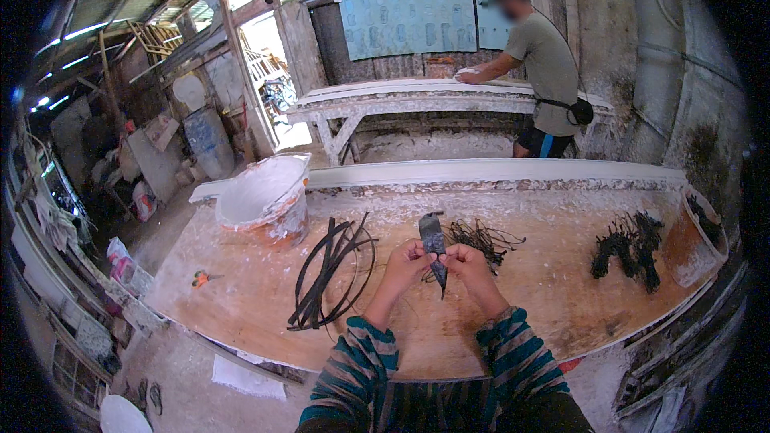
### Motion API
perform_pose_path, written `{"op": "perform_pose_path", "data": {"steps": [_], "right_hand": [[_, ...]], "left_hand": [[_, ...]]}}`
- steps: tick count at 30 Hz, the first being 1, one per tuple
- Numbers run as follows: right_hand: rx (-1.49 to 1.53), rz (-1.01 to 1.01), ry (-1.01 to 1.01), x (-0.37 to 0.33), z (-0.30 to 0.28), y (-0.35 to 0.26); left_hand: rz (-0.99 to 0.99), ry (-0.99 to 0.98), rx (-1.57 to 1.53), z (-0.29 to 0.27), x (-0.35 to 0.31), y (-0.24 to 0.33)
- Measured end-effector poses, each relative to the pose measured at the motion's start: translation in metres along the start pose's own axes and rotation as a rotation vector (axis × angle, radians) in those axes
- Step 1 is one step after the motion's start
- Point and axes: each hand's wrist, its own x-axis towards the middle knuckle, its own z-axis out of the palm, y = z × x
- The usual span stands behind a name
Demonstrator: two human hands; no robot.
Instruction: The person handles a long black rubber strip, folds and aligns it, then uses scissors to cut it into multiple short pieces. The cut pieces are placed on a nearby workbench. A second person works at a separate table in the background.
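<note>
Over the middle of the wooden table (433, 345), my left hand (407, 263) and my right hand (470, 266) pinch a dark, flat, rubber-like strip (431, 228) between fingers and thumbs. Its broad end points away from me, and a pointed end hangs below my fingers. Just behind my right hand lies a tangle of thin black strands (485, 239). To the left of my hands, long black bands (325, 285) rest in a loose, curved heap. Bunches of similar thin black strands (630, 248) sit farther right.
A plaster-smeared bucket (269, 212) stands at the table's left; an orange bucket (691, 248) with black material is at the right edge. Small orange-handled scissors (202, 278) lie at far left. A long white board (497, 172) borders the far side. Beyond, a person (541, 56) works at a bench (401, 102).
</note>
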Motion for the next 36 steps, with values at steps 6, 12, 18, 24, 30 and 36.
{"op": "perform_pose_path", "data": {"steps": [6,12,18,24,30,36], "right_hand": [[0.089,0.033,0.000,-0.004,0.003,-0.010],[0.022,-0.068,-0.010,-0.001,0.004,0.000],[-0.041,0.067,-0.090,-0.006,0.006,-0.007],[0.057,0.019,-0.039,-0.005,0.011,-0.017],[0.166,0.011,-0.032,-0.004,0.005,-0.011],[0.160,0.051,-0.019,-0.005,0.004,-0.012]], "left_hand": [[-0.012,0.011,-0.018,0.003,-0.001,0.007],[0.090,0.097,0.017,-0.003,0.004,-0.011],[0.109,0.160,0.162,0.008,0.000,0.011],[0.051,-0.036,0.069,-0.001,0.001,-0.010],[0.039,-0.038,-0.025,0.007,-0.001,0.003],[0.066,-0.018,0.029,-0.001,0.000,-0.001]]}}
